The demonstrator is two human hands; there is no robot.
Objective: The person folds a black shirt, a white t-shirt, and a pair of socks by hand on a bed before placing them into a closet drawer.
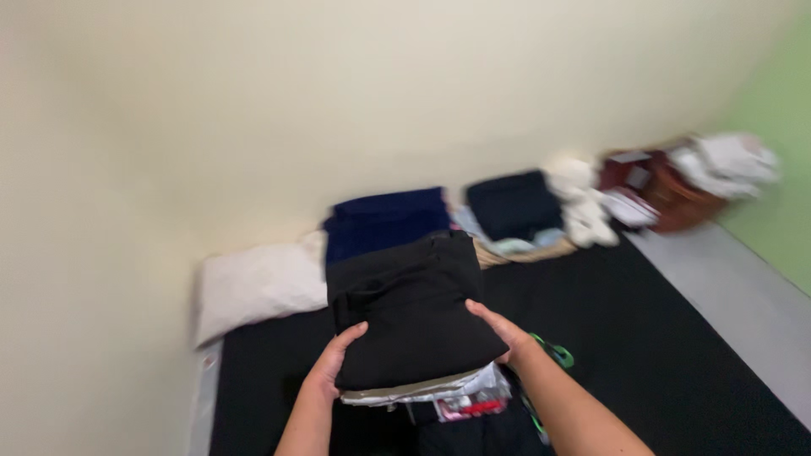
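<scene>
A stack of folded clothes [410,312] is held up in front of me, a black garment on top and lighter grey, white and red pieces at its bottom edge. My left hand [331,361] grips the stack's left side with the thumb on top. My right hand [500,328] grips its right side in the same way. A folded navy garment [384,221] lies just beyond the stack, near the wall.
A black mat [642,338] covers the floor, with grey floor [743,295] to the right. A white pillow [258,283] lies against the cream wall. Another dark folded pile [515,205], white cloths [583,207] and a brown basket [667,190] with white laundry stand at the back right. A green item [553,350] lies by my right wrist.
</scene>
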